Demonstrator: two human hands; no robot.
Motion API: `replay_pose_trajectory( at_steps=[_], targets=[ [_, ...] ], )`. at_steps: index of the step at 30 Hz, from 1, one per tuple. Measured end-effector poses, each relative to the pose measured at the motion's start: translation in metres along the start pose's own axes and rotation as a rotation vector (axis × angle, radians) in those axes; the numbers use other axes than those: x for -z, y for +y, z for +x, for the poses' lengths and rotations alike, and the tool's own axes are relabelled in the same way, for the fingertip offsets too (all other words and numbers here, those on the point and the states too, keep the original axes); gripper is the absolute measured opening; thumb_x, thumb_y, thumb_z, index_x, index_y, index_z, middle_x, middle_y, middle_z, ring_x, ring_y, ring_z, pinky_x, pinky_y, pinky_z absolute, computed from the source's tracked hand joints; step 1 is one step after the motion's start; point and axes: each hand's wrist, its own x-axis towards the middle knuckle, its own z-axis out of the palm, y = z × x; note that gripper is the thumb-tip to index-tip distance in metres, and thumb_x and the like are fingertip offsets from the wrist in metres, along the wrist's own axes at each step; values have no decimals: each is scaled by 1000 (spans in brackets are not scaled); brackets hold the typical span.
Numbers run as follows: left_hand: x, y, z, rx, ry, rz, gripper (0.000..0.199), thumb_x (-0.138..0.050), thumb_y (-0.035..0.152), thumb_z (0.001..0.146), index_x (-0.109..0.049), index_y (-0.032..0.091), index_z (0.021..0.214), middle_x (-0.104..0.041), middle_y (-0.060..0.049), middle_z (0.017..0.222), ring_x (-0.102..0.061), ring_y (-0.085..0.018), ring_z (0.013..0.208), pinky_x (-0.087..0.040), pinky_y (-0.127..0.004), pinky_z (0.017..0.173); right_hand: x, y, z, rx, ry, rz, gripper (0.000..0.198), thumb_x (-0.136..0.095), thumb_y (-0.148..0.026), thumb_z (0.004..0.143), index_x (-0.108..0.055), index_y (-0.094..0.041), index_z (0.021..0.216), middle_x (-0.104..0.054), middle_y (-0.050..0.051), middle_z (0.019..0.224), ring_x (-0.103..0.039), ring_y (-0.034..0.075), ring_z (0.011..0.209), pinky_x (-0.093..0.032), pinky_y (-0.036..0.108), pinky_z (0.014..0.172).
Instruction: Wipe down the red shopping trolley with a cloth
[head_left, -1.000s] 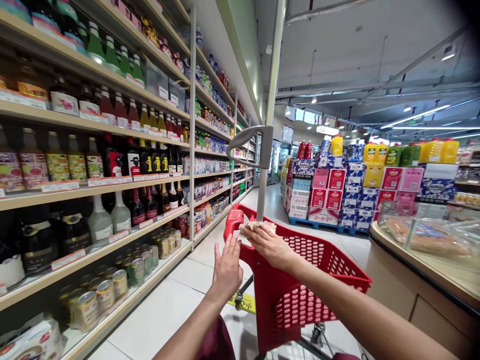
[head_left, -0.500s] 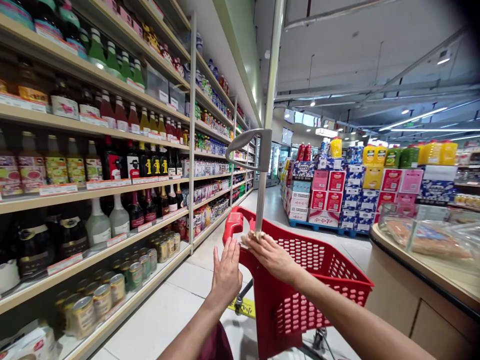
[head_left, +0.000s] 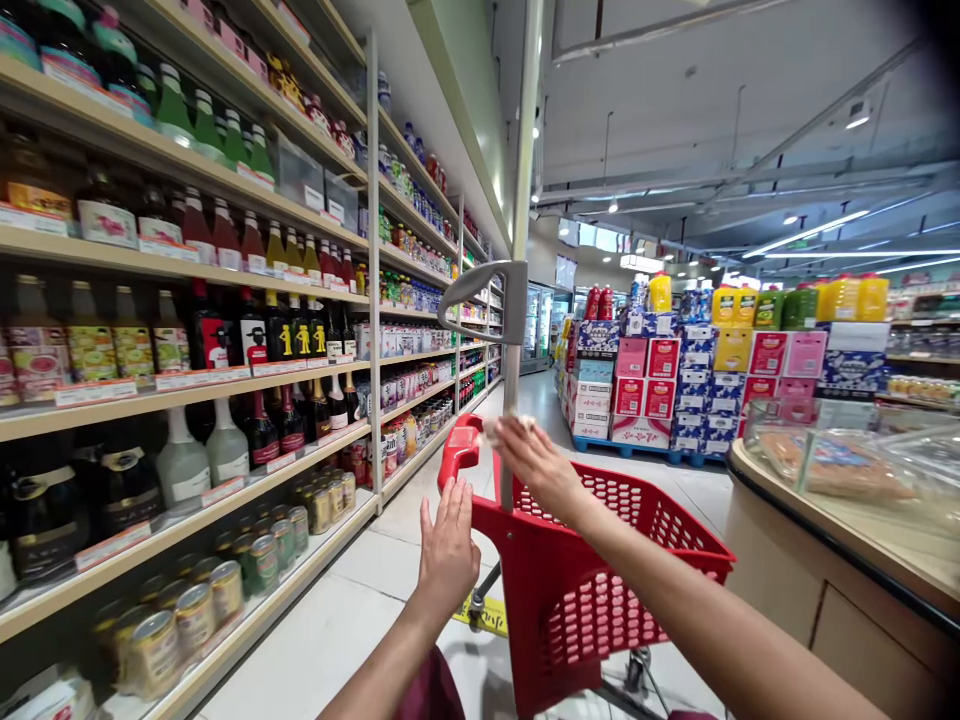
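A red plastic shopping cart (head_left: 517, 600) with a perforated basket stands right before me. From its near corner rises a metal pole (head_left: 513, 385) with a grey loop-shaped bracket (head_left: 487, 305) partway up. My left hand (head_left: 450, 545) lies with fingers stretched out at the cart's left edge, just below the red handle (head_left: 459, 450). In my right hand (head_left: 541, 465) is a crumpled, light-coloured cloth (head_left: 501, 430), held against the pole above the cart's rim. The fingers cover most of the cloth.
Shelves (head_left: 187, 385) of bottles and cans run along the left. Stacked drink cartons (head_left: 645, 385) on a blue pallet (head_left: 600, 445) stand ahead. To the right is a rounded counter (head_left: 795, 560) with packaged food. A yellow floor sticker (head_left: 487, 615) lies beneath the cart.
My right hand and the cloth have moved up from the cart's rim along the pole. My left hand stays at the cart's edge. The view has shifted slightly.
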Motion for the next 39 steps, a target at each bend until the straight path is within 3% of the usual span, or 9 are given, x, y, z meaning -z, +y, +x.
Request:
replay_pose_trajectory(
  at_steps=[3,10,15,17,22,24,30,36,39],
  targets=[
    [2,1,1,-11,-11,5,72,-39,6,63,-25,10,134,-30,-11,140,-21,-24,130,-10,-52,105,3,11,16,-119,58,-8,51,-35,-2,80,-37,-13,129,-30,9,139,-11,23,132,-25,45,105],
    [0,0,0,9,-4,-17,71,-37,3,62,-27,10,133,-33,-11,138,-23,-23,130,-10,-50,106,-5,-18,-22,95,-57,28,48,-39,-5,79,-42,-12,126,-31,8,139,-12,25,131,-28,44,104],
    [1,2,0,4,-13,-12,70,-39,6,63,-27,9,133,-31,-11,139,-21,-23,130,-10,-50,106,2,14,23,-135,82,11,52,-35,-1,80,-35,-13,130,-29,10,139,-9,22,132,-25,44,105],
    [2,3,1,2,-21,-16,71,-39,6,63,-26,9,133,-31,-11,139,-20,-24,130,-10,-51,105,2,15,26,-174,103,11,51,-35,-3,81,-35,-13,130,-29,10,139,-8,22,132,-25,44,105],
    [2,1,-1,1,-24,-32,73,-39,5,62,-26,10,133,-32,-11,139,-21,-23,130,-11,-51,105,-6,-21,-20,52,-52,24,49,-36,-5,80,-40,-13,128,-28,7,140,-13,25,131,-30,43,103],
    [0,1,-1,6,-14,-30,73,-38,5,62,-26,10,133,-32,-11,139,-20,-23,130,-12,-51,105,-7,-22,-25,112,-72,15,48,-37,-6,80,-41,-13,127,-29,6,140,-15,25,131,-31,42,103],
    [0,2,-1,13,-37,-35,74,-40,6,62,-24,10,134,-30,-12,140,-20,-24,130,-13,-52,104,-3,5,12,-128,73,-11,51,-36,-3,80,-36,-13,130,-29,10,139,-11,23,132,-27,45,104],
    [0,0,-3,-4,-25,-18,73,-38,6,62,-25,11,133,-32,-11,139,-19,-23,131,-11,-51,105,-9,-28,-33,71,-60,65,49,-38,-5,79,-40,-13,127,-30,8,139,-15,23,131,-28,44,104],
    [-2,0,-4,-3,-14,-13,73,-39,6,62,-26,11,134,-32,-11,139,-19,-23,131,-11,-50,105,-8,-20,-25,37,-46,57,50,-37,-4,80,-40,-16,128,-30,6,139,-16,23,131,-27,44,104]
  ],
)
